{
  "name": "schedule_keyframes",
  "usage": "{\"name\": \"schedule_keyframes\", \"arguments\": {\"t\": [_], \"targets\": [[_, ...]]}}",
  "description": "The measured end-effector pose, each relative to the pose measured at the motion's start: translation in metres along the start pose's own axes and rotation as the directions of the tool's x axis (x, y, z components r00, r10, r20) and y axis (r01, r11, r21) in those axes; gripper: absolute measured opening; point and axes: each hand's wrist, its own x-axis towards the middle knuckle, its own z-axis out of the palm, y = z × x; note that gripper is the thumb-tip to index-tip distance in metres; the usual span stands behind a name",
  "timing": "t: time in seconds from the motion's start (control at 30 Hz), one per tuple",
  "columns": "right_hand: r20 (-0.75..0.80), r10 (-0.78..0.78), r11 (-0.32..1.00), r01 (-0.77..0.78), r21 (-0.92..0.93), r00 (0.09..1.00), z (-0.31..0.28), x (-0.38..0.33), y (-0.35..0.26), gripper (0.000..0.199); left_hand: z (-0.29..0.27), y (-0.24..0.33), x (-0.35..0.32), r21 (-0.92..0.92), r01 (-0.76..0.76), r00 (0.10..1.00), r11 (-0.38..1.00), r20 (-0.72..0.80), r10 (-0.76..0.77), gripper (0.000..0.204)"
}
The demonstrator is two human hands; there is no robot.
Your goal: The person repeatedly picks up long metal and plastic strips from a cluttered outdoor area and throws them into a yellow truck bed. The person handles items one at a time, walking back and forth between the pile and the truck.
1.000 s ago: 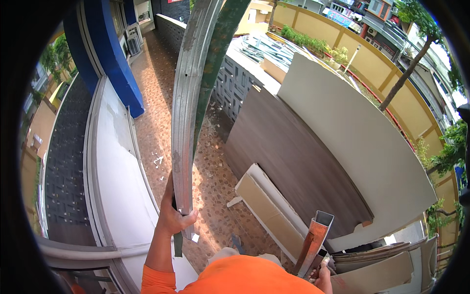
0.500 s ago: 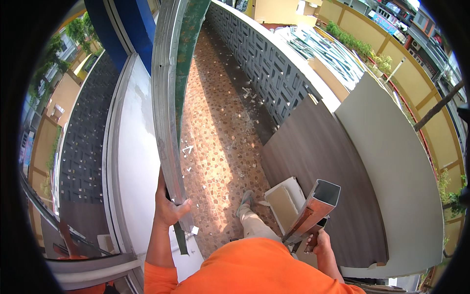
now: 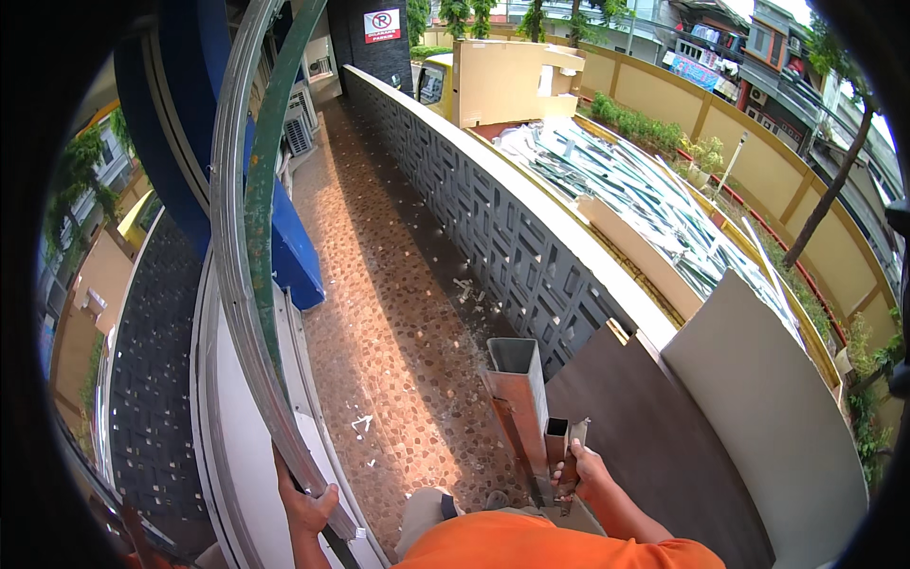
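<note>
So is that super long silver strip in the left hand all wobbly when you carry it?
Probably a bit. The long metal strip is thin and runs far beyond the left hand, so its far end likely sways. It looks light for its length, since one hand grips it near the bottom end. Held that low, it seems apt to tip unless leaned on something.

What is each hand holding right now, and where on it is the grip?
Left hand grips the long metal channel near its lower end. Right hand holds square metal tubes at their lower ends.

Left hand (image 3: 305, 503) grips metal rail (image 3: 230, 284); right hand (image 3: 580, 471) holds square tubes (image 3: 519, 398).
</note>
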Motion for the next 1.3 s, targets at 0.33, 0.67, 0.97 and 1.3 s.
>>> {"name": "schedule_keyframes", "arguments": {"t": [0.33, 0.67, 0.97, 1.3], "targets": [[0.094, -0.260, 0.953, 0.240, 0.182, 0.961, 0.216, 0.080, -0.148, 0.016, 0.049, -0.126, 0.231, -0.139, 0.052, 0.996, 0.989, 0.075, -0.042, 0.113], [0.062, -0.901, 0.406, 0.787, 0.465, 0.429, 0.325, -0.018, -0.366, 0.019, 0.100, -0.155, 0.456, -0.286, -0.014, 0.970, 0.958, 0.230, 0.082, 0.113], [0.100, -0.995, 0.069, 0.733, 0.676, 0.002, 0.304, -0.092, -0.610, 0.021, 0.197, -0.150, 0.589, -0.287, -0.088, 0.957, 0.954, 0.243, 0.161, 0.107], [0.112, -0.993, 0.056, 0.684, 0.727, -0.038, 0.222, -0.068, -0.874, 0.030, 0.387, -0.107, 0.740, -0.173, -0.112, 0.948, 0.979, 0.276, 0.157, 0.109]]}}
